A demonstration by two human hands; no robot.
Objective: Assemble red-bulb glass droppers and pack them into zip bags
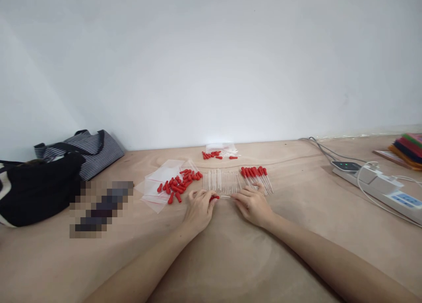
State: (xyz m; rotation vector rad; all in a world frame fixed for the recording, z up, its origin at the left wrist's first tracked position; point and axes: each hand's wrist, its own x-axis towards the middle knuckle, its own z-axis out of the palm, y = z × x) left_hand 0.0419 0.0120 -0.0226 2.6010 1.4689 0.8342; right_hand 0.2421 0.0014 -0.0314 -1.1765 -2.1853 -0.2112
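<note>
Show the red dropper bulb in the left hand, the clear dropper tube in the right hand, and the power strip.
Red dropper bulb (215, 197), head view: exposed end.
Clear dropper tube (226, 197), head view: exposed section.
Power strip (384, 196), head view: middle body.

A plain, pale grey-white wall (231, 65) rises behind a light-brown, wood-grained tabletop (214, 263); soft light brightens the wall's middle.

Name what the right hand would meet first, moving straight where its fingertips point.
The right hand, glass tube leading, would likely meet the red bulb in the left hand; exact depth is unclear.
</note>
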